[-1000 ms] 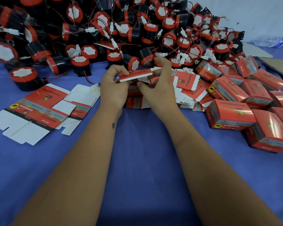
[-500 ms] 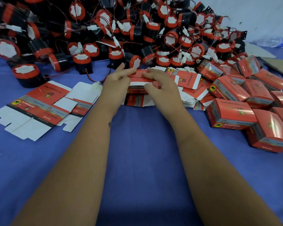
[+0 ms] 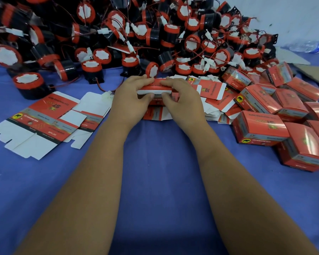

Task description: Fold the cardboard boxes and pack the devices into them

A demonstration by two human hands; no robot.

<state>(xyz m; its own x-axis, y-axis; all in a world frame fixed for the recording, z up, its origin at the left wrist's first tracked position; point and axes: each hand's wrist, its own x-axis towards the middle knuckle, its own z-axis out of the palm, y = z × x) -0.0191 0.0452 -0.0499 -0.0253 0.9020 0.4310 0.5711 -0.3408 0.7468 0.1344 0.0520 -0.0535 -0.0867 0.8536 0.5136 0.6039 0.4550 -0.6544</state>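
Head view, single frame. Both hands meet at mid-frame over the blue worktop [image 3: 155, 181], working one cardboard box [image 3: 156, 89] that is part-way folded. The box sits just this side of the heap of red-and-black devices [image 3: 118, 34] and on top of a loose stack of flat blanks [image 3: 213, 94].

Key relation: the box's long axis runs left to right, square across the line of the forearms. Left hand [image 3: 130, 101] takes its left end, right hand [image 3: 182, 100] its right end, so each is equally near. The red printed flap faces up and tilts away from the person; a white edge strip shows along its near side, between the two thumbs. Judged step: closing or tucking that flap, which would call for a push along the short axis.

Fingers: left fingers [image 3: 144, 80] are curled over the far top edge with the thumb under the white strip; right fingers [image 3: 170, 82] are likewise curled over the top, thumb pinching from below. Both hands hold the box.

Hidden or unclear: the body of the box below the flap is covered by the hands. Whether a device is already inside cannot be told. Tuck slot not visible. Finished boxes [image 3: 260, 129] lie piled well to the right; more flat blanks [image 3: 44, 118] lie to the left.
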